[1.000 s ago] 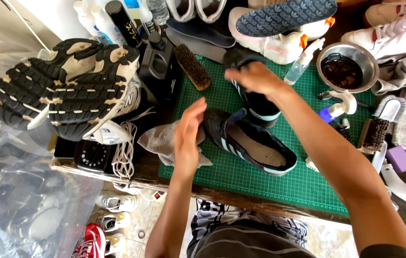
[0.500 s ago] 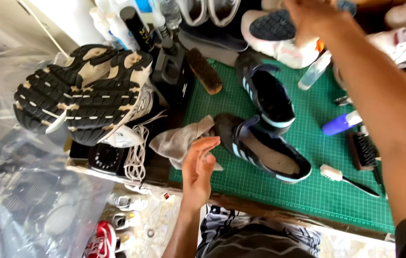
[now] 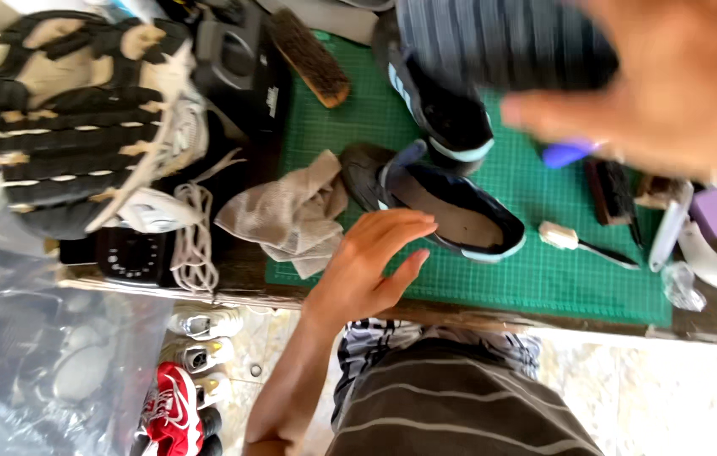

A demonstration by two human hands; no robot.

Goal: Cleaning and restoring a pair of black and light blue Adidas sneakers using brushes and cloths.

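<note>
Our left hand (image 3: 367, 266) sits low in the middle of the frame, open with the fingers spread and slightly curled, gripping nothing. Its fingertips hover at the near edge of a dark blue shoe (image 3: 439, 203) with pale blue trim, which lies on its side on the green cutting mat (image 3: 544, 279) at the centre of the frame; we cannot tell whether the fingers actually touch it. Just left of that shoe a crumpled beige cloth (image 3: 287, 211) hangs partly over the mat's edge, touching the shoe's toe.

Our right hand (image 3: 671, 93) fills the upper right of the frame, large and blurred, with the fingers extended and apart; it appears open, holding nothing we can make out. Behind it, at the upper middle, the matching second shoe (image 3: 443, 93) rests on the mat, partly hidden by a dark ribbed sole raised above it.

At the top of the mat lies a wooden brush (image 3: 312, 55). To the right of the near shoe we see a small white-handled tool (image 3: 582, 245), a darker brush (image 3: 612, 190) and a purple block (image 3: 713, 211). In the upper left a pair of black-and-cream soled shoes (image 3: 63, 118) lies sole-up on the worktop (image 3: 240, 270), with white laces (image 3: 194, 241) beside them. More shoes stand on the floor (image 3: 696, 397) at the lower left.
</note>
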